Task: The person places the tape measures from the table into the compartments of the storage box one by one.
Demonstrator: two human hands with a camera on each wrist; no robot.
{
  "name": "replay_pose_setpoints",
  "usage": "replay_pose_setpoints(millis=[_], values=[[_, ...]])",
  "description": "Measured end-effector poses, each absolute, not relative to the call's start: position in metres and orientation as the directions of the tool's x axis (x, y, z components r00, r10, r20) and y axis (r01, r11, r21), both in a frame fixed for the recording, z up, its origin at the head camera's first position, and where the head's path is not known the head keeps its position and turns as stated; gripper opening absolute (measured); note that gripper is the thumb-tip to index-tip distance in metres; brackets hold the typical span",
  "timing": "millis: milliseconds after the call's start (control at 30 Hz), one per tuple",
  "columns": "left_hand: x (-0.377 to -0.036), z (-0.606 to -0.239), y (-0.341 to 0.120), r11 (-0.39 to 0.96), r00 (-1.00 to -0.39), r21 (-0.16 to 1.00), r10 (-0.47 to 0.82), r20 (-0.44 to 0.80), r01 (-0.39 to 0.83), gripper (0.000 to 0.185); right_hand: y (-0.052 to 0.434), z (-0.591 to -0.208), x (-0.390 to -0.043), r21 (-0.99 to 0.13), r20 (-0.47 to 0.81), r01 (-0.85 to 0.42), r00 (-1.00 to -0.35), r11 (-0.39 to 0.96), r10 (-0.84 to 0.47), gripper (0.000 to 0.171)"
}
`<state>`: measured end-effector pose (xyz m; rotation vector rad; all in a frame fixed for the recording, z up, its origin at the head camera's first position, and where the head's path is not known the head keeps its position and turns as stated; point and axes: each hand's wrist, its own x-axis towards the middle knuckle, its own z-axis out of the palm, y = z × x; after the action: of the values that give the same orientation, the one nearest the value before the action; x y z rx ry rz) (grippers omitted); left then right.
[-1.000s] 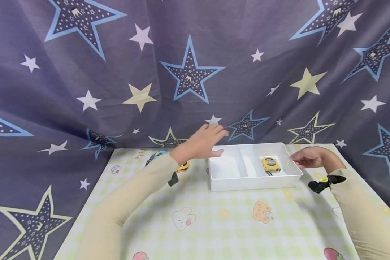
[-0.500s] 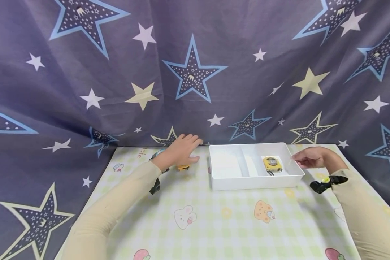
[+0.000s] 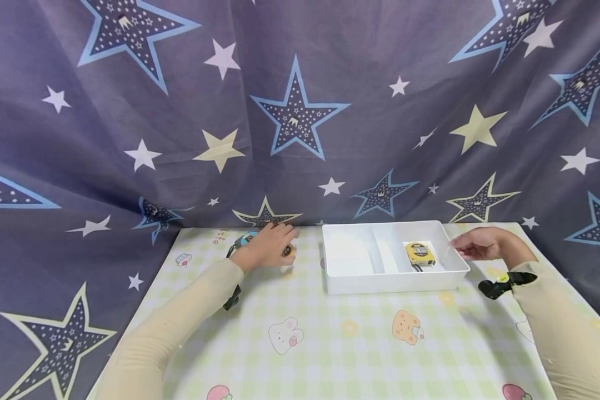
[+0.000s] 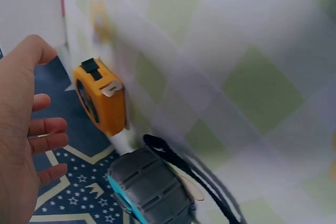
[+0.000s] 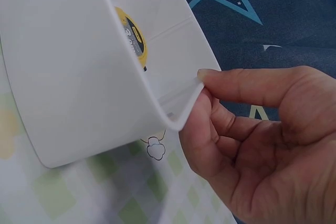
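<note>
Over the back left of the table, my left hand (image 3: 271, 246) reaches with its fingers loosely bent beside an orange tape measure (image 4: 102, 98). A gap shows between fingers and tape measure in the left wrist view. Close by lies a second tape measure (image 4: 152, 184), dark grey and teal, with a black wrist strap. With thumb and fingers my right hand (image 5: 262, 135) pinches the right wall of a white divided box (image 3: 395, 282). Inside the box's right compartment sits a yellow tape measure (image 3: 420, 253).
A checked, cartoon-printed cloth (image 3: 330, 344) covers the table. Right behind the table's back edge hangs a dark star-patterned curtain (image 3: 360, 128). The box's left compartment shows its bare white floor.
My left hand has moved left from over the box's left end, then down to the orange tape measure. The right hand stays at the box's right wall.
</note>
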<state>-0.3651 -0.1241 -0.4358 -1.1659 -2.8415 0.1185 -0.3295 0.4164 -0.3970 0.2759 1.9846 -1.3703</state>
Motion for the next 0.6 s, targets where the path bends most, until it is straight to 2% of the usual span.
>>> replay_pose_setpoints(millis=[367, 600], values=[[-0.372, -0.449, -0.133, 0.706, -0.713, -0.131, 0.701, -0.008, 0.696, 0.06, 0.415, -0.397, -0.328, -0.741, -0.645, 0.533, -0.735, 0.408, -0.211, 0.027], [-0.375, -0.452, -0.136, 0.724, -0.74, -0.16, 0.669, -0.072, 0.671, 0.069, 0.418, -0.4, -0.331, -0.74, -0.644, 0.53, -0.737, 0.413, -0.207, 0.027]])
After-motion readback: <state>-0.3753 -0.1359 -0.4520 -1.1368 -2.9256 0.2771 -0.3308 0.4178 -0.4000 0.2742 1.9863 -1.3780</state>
